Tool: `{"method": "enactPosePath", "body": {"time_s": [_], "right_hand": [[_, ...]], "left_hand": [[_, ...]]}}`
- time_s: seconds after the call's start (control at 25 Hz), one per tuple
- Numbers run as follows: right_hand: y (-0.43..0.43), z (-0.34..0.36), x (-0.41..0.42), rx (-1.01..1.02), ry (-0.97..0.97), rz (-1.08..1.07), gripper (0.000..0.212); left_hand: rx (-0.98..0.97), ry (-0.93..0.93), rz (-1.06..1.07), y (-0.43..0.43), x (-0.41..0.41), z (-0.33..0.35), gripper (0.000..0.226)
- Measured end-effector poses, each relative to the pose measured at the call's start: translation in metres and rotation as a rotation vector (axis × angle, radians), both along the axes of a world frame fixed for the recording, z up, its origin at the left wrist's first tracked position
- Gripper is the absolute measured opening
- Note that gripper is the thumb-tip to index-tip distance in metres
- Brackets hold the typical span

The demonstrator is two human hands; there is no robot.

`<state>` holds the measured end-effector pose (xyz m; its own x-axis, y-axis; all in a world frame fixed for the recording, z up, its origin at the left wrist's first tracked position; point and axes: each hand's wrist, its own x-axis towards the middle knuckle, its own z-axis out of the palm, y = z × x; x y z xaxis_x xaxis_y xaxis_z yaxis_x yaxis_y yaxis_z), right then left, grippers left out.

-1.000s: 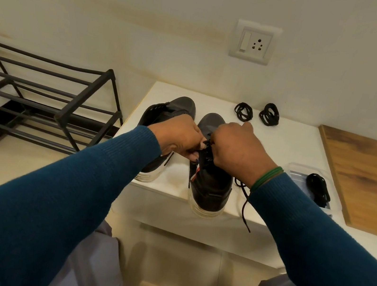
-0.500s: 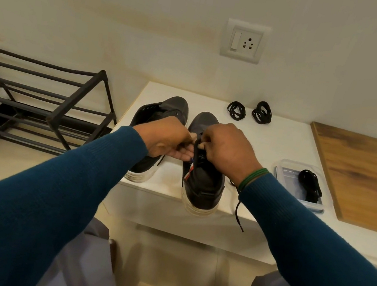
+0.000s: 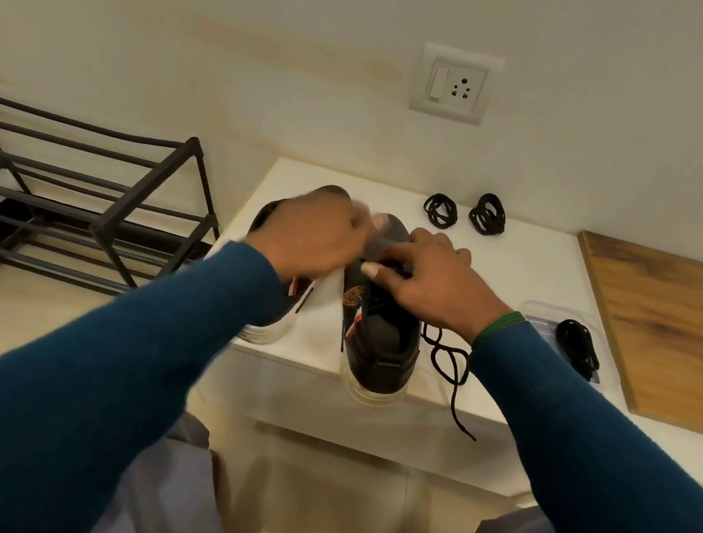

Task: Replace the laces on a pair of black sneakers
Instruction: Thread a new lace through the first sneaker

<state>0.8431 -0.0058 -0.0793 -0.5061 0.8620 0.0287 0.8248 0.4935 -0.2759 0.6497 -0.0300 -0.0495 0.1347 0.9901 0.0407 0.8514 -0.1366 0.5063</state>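
**Head view.** My right hand (image 3: 435, 280) curls over the throat of the black low-top sneaker with a white sole (image 3: 378, 345). This sneaker stands at the front edge of the white bench (image 3: 526, 267), its heel overhanging. Thumb and fingertips pinch its thin black lace (image 3: 455, 402), whose free end trails over that edge. My left hand (image 3: 317, 237) is motion-blurred above the second black sneaker (image 3: 270, 322), which sits just beside the first. I cannot tell whether the left hand holds anything.

I judge the step to be working the lace through the upper eyelets, though I cannot tell in which direction. To do it well, I would steady the shoe with one hand, draw one eyelet at a time, and keep the heel from tipping off the edge.

**Surface and room.** Two coiled black laces (image 3: 440, 210) lie near the back edge. A clear plastic tray (image 3: 538, 307) towards the right end holds another black lace. A brown wooden board (image 3: 677, 339) adjoins the bench, and a black metal shoe rack (image 3: 73, 196) stands to its left. A white wall socket (image 3: 456, 85) is set in the wall above.
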Motion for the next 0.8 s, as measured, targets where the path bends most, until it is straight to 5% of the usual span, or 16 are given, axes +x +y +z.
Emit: {"method": "enactPosePath", "body": {"time_s": [0.04, 0.08, 0.2, 0.24, 0.28, 0.32, 0.44, 0.48, 0.52, 0.64, 0.68, 0.8], "right_hand": [[-0.001, -0.001, 0.001, -0.002, -0.012, 0.002, 0.044], [-0.001, -0.001, 0.001, -0.009, -0.019, -0.002, 0.043], [0.0, 0.0, 0.003, -0.036, -0.001, -0.032, 0.04], [-0.001, 0.0, 0.003, -0.048, 0.005, -0.038, 0.039], [-0.001, 0.0, 0.003, -0.06, 0.012, -0.037, 0.038], [-0.001, -0.001, 0.002, -0.072, 0.018, -0.034, 0.038], [-0.001, -0.003, 0.003, -0.078, 0.001, -0.035, 0.041], [-0.002, -0.003, 0.004, -0.067, -0.013, -0.034, 0.043], [-0.001, -0.003, 0.005, -0.055, -0.021, -0.034, 0.044], [0.002, -0.001, 0.008, -0.057, 0.045, -0.041, 0.042], [0.002, -0.002, 0.008, -0.062, 0.057, -0.036, 0.042], [0.0, 0.0, 0.01, -0.137, 0.077, 0.006, 0.052]], "left_hand": [[-0.062, 0.126, -0.09, 0.001, 0.007, -0.007, 0.045], [-0.081, -0.053, -0.081, 0.003, 0.013, -0.003, 0.045], [0.096, -1.49, 0.31, 0.02, -0.011, 0.034, 0.029], [0.075, -1.766, 0.298, 0.023, -0.017, 0.039, 0.026], [0.046, -1.781, 0.295, 0.022, -0.022, 0.039, 0.022], [0.002, -1.519, 0.327, 0.017, -0.02, 0.036, 0.018], [-0.083, -0.178, 0.128, 0.003, 0.004, -0.001, 0.038], [-0.145, 0.005, 0.036, 0.003, 0.009, -0.004, 0.048], [-0.173, 0.022, 0.004, 0.004, 0.009, 0.004, 0.054], [-0.047, -0.552, 0.245, 0.018, -0.017, 0.029, 0.053], [0.002, -0.575, 0.264, 0.019, -0.022, 0.032, 0.05], [-0.027, -0.04, 0.064, 0.009, -0.012, 0.015, 0.046]]}}
